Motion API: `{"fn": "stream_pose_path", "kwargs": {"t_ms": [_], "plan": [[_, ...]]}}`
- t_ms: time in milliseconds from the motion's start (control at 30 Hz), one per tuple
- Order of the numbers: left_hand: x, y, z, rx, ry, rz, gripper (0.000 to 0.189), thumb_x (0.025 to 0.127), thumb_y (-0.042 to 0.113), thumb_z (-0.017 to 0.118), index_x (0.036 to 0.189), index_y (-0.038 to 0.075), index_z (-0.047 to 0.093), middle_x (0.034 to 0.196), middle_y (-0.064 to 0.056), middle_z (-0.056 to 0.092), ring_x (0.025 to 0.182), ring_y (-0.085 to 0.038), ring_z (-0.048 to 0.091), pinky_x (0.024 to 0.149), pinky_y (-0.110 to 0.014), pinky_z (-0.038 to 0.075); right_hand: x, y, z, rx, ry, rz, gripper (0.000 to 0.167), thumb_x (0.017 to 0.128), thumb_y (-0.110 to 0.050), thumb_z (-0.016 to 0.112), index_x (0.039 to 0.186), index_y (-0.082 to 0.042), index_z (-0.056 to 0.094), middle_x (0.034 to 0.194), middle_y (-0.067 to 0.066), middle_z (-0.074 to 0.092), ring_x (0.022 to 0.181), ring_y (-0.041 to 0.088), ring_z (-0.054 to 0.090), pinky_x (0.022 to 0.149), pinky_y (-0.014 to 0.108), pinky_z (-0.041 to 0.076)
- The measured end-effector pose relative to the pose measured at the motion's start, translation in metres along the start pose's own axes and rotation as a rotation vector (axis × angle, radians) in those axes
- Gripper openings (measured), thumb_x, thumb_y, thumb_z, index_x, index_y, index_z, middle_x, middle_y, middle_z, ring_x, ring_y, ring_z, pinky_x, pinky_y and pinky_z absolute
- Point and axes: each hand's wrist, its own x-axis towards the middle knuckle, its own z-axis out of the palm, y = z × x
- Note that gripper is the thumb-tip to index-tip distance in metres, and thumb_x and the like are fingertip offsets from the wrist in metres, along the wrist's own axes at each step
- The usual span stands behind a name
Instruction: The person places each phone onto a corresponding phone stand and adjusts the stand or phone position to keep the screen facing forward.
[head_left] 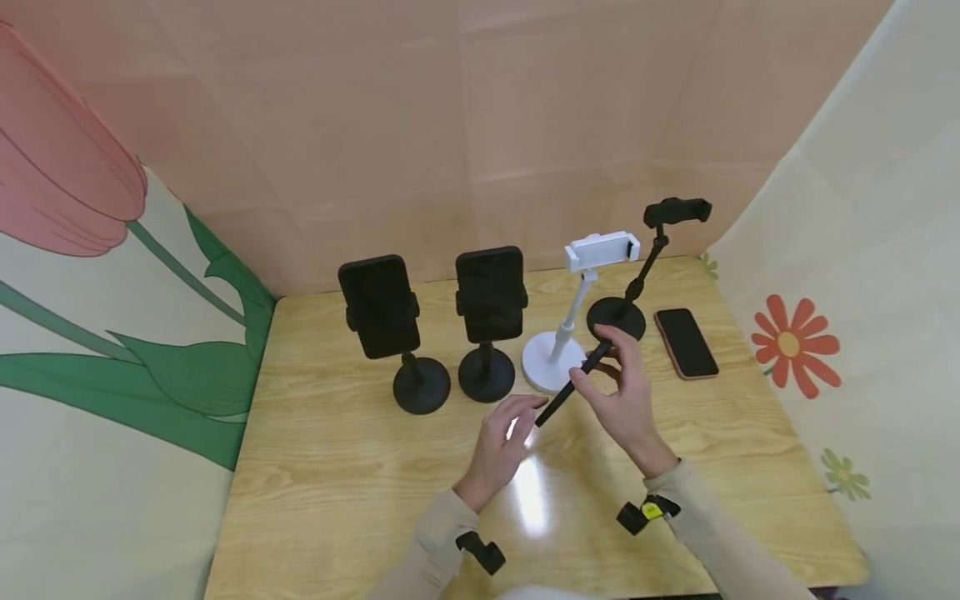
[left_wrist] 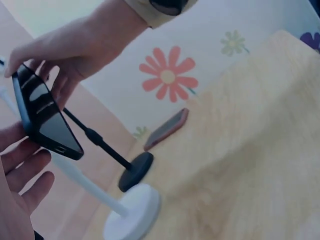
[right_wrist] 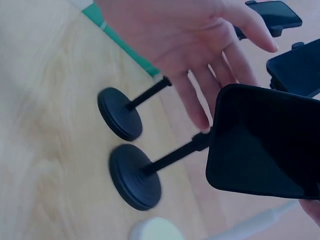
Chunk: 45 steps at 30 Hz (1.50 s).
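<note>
A black smartphone (head_left: 561, 402) is held up edge-on over the table by my right hand (head_left: 628, 407), thumb on one side and fingers at its far end. My left hand (head_left: 501, 446) is beside the phone's near end, fingers extended and loosely spread. In the left wrist view, the left fingertips come right up to the edge of the phone (left_wrist: 47, 112). The right wrist view shows the dark screen of the phone (right_wrist: 262, 145) overlapping the left fingers. Just beyond the hands stands a white phone stand (head_left: 553, 362), its clamp holding nothing.
Two black stands with phones, a left one (head_left: 378, 307) and a middle one (head_left: 491, 293), stand left of the white stand. A black stand (head_left: 617, 317) with a bare clamp is behind it at right. Another phone (head_left: 686, 343) lies flat on the wooden table (head_left: 337, 500).
</note>
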Motion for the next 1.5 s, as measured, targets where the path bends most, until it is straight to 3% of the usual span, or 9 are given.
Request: {"fn": "stream_pose_path", "kwargs": {"t_ms": [133, 300, 400, 533, 800, 967, 1133, 1500], "plan": [[0.011, 0.010, -0.003, 0.007, 0.003, 0.015, 0.033, 0.111, 0.017, 0.044, 0.126, 0.004, 0.070, 0.126, -0.009, 0.070, 0.122, -0.020, 0.064, 0.104, -0.036, 0.053, 0.012, -0.011, -0.006, -0.022, -0.017, -0.065, 0.068, 0.075, 0.019, 0.073, 0.139, 0.016, 0.049, 0.141, 0.038, 0.044, 0.105, 0.001, 0.056, 0.088, 0.012, 0.054], [0.028, 0.024, -0.006, 0.048, 0.039, 0.126, 0.031, 0.109, 0.014, 0.046, 0.123, 0.001, 0.071, 0.124, -0.011, 0.070, 0.119, -0.021, 0.066, 0.102, -0.035, 0.055, 0.024, -0.017, -0.012, -0.026, -0.025, -0.174, 0.066, 0.075, 0.014, 0.074, 0.136, 0.020, 0.049, 0.137, 0.043, 0.045, 0.107, 0.000, 0.057, 0.090, 0.010, 0.052], [0.040, 0.032, -0.009, 0.120, 0.058, 0.229, 0.030, 0.109, 0.014, 0.048, 0.122, 0.000, 0.071, 0.123, -0.012, 0.070, 0.117, -0.022, 0.067, 0.101, -0.032, 0.055, 0.032, -0.021, -0.013, -0.029, -0.029, -0.248, 0.063, 0.086, -0.006, 0.078, 0.133, 0.023, 0.049, 0.133, 0.047, 0.045, 0.109, 0.000, 0.057, 0.091, 0.010, 0.051], [0.057, 0.042, -0.016, 0.213, 0.075, 0.342, 0.033, 0.109, 0.019, 0.049, 0.122, -0.001, 0.070, 0.122, -0.013, 0.070, 0.117, -0.020, 0.068, 0.101, -0.027, 0.055, 0.043, -0.029, -0.015, -0.088, -0.001, -0.319, 0.077, 0.093, -0.041, 0.075, 0.130, 0.022, 0.052, 0.128, 0.046, 0.049, 0.113, -0.002, 0.054, 0.092, 0.010, 0.048], [0.089, 0.072, -0.032, 0.293, 0.148, 0.424, 0.029, 0.104, 0.017, 0.059, 0.124, -0.002, 0.068, 0.124, -0.015, 0.068, 0.111, -0.021, 0.070, 0.098, -0.024, 0.056, 0.065, -0.039, -0.025, -0.169, 0.064, -0.386, 0.081, 0.092, -0.052, 0.072, 0.130, 0.018, 0.055, 0.130, 0.040, 0.054, 0.112, 0.002, 0.054, 0.093, 0.010, 0.047], [0.103, 0.088, -0.041, 0.255, 0.155, 0.436, 0.030, 0.100, 0.009, 0.064, 0.126, -0.004, 0.065, 0.126, -0.017, 0.067, 0.110, -0.023, 0.071, 0.097, -0.023, 0.056, 0.077, -0.040, -0.034, -0.123, 0.038, -0.387, 0.085, 0.090, -0.053, 0.074, 0.132, 0.017, 0.054, 0.136, 0.039, 0.049, 0.105, 0.013, 0.058, 0.094, 0.011, 0.049], [0.113, 0.104, -0.042, 0.259, 0.146, 0.422, 0.034, 0.099, 0.009, 0.066, 0.131, -0.005, 0.062, 0.128, -0.018, 0.067, 0.114, -0.025, 0.070, 0.101, -0.021, 0.053, 0.089, -0.047, -0.038, -0.112, 0.034, -0.404, 0.089, 0.088, -0.056, 0.074, 0.131, 0.018, 0.053, 0.135, 0.039, 0.048, 0.105, 0.010, 0.057, 0.094, 0.012, 0.049], [0.146, 0.137, -0.025, 0.420, 0.101, 0.254, 0.050, 0.106, 0.018, 0.059, 0.149, -0.005, 0.044, 0.152, -0.023, 0.050, 0.140, -0.029, 0.052, 0.114, -0.033, 0.044, 0.118, -0.048, -0.043, -0.161, 0.035, -0.478, 0.087, 0.086, -0.060, 0.075, 0.131, 0.012, 0.057, 0.139, 0.031, 0.053, 0.108, 0.016, 0.057, 0.096, 0.013, 0.049]]}}
